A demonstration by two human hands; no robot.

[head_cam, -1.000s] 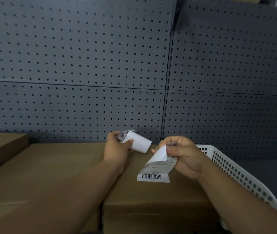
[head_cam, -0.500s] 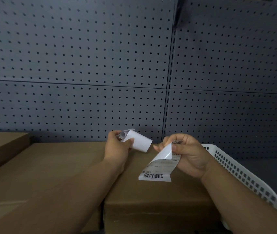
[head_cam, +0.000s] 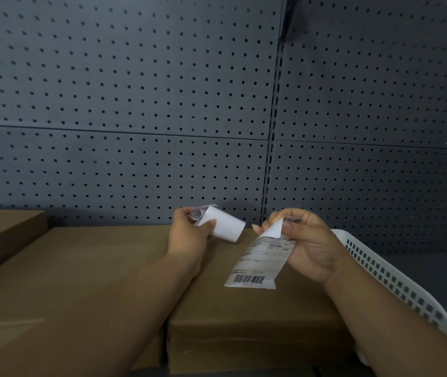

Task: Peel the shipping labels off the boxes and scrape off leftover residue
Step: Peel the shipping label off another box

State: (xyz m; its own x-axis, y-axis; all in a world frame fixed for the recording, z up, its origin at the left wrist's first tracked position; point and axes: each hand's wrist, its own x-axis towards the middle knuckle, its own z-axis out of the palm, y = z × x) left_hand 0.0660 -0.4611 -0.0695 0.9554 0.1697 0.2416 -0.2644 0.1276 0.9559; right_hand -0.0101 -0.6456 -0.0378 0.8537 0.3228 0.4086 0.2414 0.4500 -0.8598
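My left hand [head_cam: 191,235] grips a rolled-up white label [head_cam: 223,224] above the far edge of the cardboard boxes. My right hand [head_cam: 305,246] pinches the top of a second shipping label [head_cam: 260,261], which hangs down with its barcode at the bottom and its upper corner curled over. This label's lower edge lies at the top of the brown box [head_cam: 244,308] in front of me; whether it still sticks there is unclear. A wider cardboard box [head_cam: 67,268] lies to the left under my left forearm.
A white slotted plastic basket [head_cam: 380,270] stands at the right, behind my right forearm. Another cardboard box [head_cam: 4,232] sits at the far left. A dark grey pegboard wall [head_cam: 162,104] closes off the back.
My right hand has lifted slightly and drawn the hanging label up and a little to the right. The left hand with its rolled label has stayed put.
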